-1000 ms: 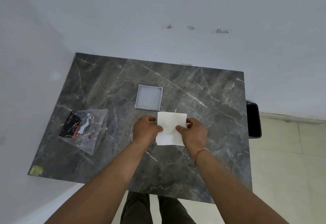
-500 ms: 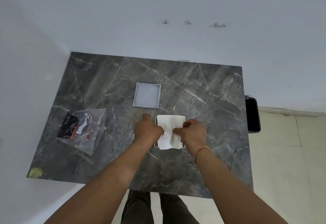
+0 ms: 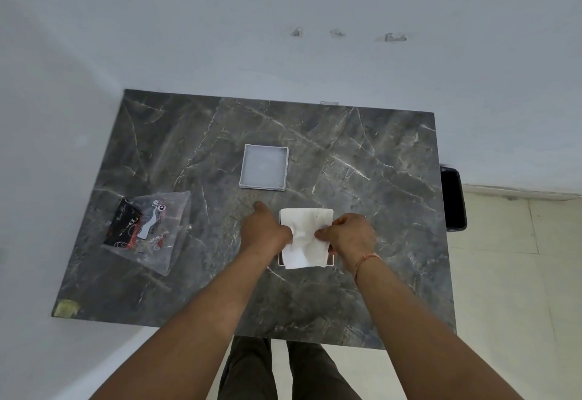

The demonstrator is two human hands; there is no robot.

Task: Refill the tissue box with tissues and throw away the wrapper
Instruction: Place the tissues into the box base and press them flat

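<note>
A white stack of tissues (image 3: 305, 237) lies over the open white tissue box (image 3: 331, 261), whose rim shows only at the near corners. My left hand (image 3: 264, 229) pinches the stack's left edge and my right hand (image 3: 348, 236) pinches its right edge; the stack creases in the middle between them. The box's grey lid (image 3: 264, 171) lies upside down just beyond the hands. The clear plastic wrapper (image 3: 151, 231) with red, black and white print lies flat at the left of the table.
The dark marble table (image 3: 378, 185) stands against a white wall. A black bin (image 3: 453, 199) sits on the floor past the table's right edge. A yellowish sticker (image 3: 66, 307) marks the near left corner. My legs show below the near edge.
The flat tissue stack has come down onto the box and both hands have pushed inward, creasing its middle. The view has tilted slightly.
</note>
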